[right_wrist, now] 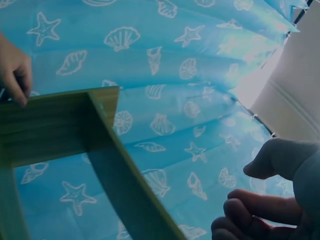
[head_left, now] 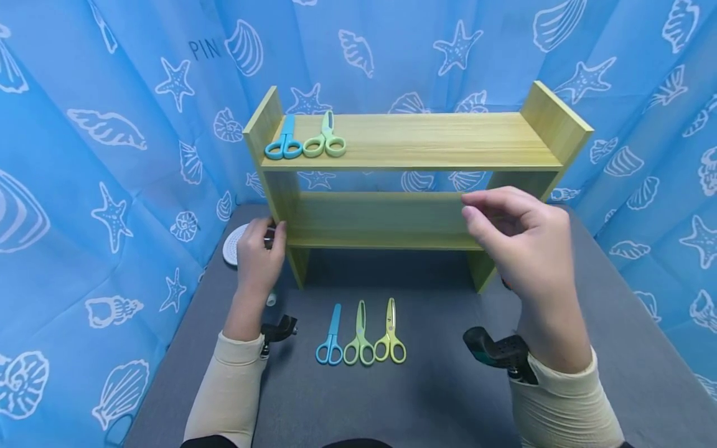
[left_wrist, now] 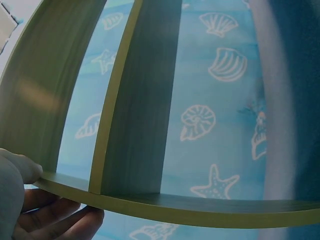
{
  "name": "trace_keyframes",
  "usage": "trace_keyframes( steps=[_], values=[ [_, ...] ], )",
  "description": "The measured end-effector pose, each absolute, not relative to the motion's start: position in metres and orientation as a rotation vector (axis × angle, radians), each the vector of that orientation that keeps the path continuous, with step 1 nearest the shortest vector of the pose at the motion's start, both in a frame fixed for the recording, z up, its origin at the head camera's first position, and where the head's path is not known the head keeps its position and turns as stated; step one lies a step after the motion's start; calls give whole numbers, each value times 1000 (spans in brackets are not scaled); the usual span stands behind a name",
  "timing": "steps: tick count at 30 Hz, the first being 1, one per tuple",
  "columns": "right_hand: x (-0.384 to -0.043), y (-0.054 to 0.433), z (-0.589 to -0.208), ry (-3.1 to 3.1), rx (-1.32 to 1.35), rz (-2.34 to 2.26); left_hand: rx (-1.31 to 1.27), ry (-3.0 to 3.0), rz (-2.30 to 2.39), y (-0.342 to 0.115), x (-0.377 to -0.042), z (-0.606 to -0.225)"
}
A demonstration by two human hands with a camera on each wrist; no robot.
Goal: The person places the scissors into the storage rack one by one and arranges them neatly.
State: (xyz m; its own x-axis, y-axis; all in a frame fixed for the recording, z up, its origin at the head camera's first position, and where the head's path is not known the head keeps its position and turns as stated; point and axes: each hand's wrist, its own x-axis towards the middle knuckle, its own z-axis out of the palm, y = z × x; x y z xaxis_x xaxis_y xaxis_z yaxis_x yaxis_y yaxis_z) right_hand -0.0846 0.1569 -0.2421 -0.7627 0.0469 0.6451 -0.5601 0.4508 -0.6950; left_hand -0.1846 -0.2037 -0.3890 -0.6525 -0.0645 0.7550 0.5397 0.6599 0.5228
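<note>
A two-tier wooden shelf (head_left: 426, 140) stands at the middle of the grey table. My left hand (head_left: 259, 258) grips the edge of its left side panel (left_wrist: 210, 216), thumb on the inner face and fingers on the outer. Off the shelf's right side hovers my right hand (head_left: 523, 242), fingers loosely bent and nothing between them. On the top board lie blue scissors (head_left: 288, 129) and light green scissors (head_left: 327, 132), side by side at the left end. Blue scissors (head_left: 334, 326), green scissors (head_left: 361, 325) and yellow scissors (head_left: 391, 328) form a row before the shelf.
Beside the shelf's left side, partly behind my left hand, sits a white round perforated object (head_left: 230, 247). A small white piece (head_left: 271, 300) lies below that hand. A blue shell-patterned curtain (head_left: 129, 68) surrounds the table (head_left: 437, 398) at the back and sides.
</note>
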Motion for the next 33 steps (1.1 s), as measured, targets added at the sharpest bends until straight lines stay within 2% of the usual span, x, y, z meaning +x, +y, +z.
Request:
trace_keyframes(
  steps=[12,25,33],
  values=[
    [-75,160,-307,-2145,610,1359,-369,-2100,-967,-205,-184,-388],
    [-65,174,-398,-2426,489,1415,-376,-2107,-963,-203,-183,-389],
    [-59,163,-447,-2620,439,1417,-379,-2108,-974,-203,-183,-391]
  ],
)
